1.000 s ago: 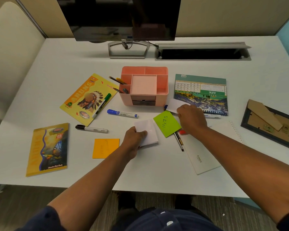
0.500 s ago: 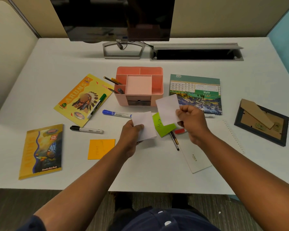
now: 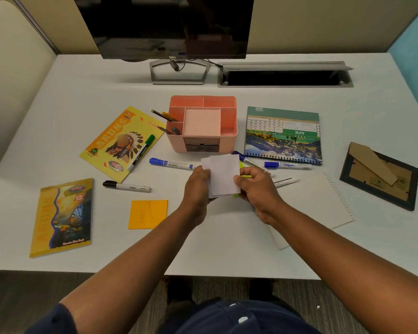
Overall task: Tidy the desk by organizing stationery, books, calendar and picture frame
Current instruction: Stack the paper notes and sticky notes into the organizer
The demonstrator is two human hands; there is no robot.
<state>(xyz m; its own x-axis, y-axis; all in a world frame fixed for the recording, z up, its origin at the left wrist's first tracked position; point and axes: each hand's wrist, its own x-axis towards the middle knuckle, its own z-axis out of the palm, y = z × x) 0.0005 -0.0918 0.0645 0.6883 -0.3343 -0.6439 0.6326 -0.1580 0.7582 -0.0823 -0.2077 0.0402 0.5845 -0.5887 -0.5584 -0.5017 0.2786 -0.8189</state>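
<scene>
Both your hands, left (image 3: 196,183) and right (image 3: 253,186), pinch the white notes (image 3: 223,174) above the worktop (image 3: 82,92), just before the organizer (image 3: 202,124). The stack's uneven; a loose grip could let sheets slip out.

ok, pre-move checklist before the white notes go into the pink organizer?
1. Small white paper notes held: ok, left hand and right hand both pinch the stack above the desk.
2. Notes squared up: not ok, the back sheet sticks out at the upper left.
3. Green sticky note gathered: cannot tell, only slivers show behind the white stack.
4. Pink plastic desk organizer centre compartment free: not ok, a pink note pad sits in it.
5. Path to the organizer: ok, nothing stands between it and the hands.
6. Orange sticky note collected: not ok, it lies flat on the white desk.
</scene>
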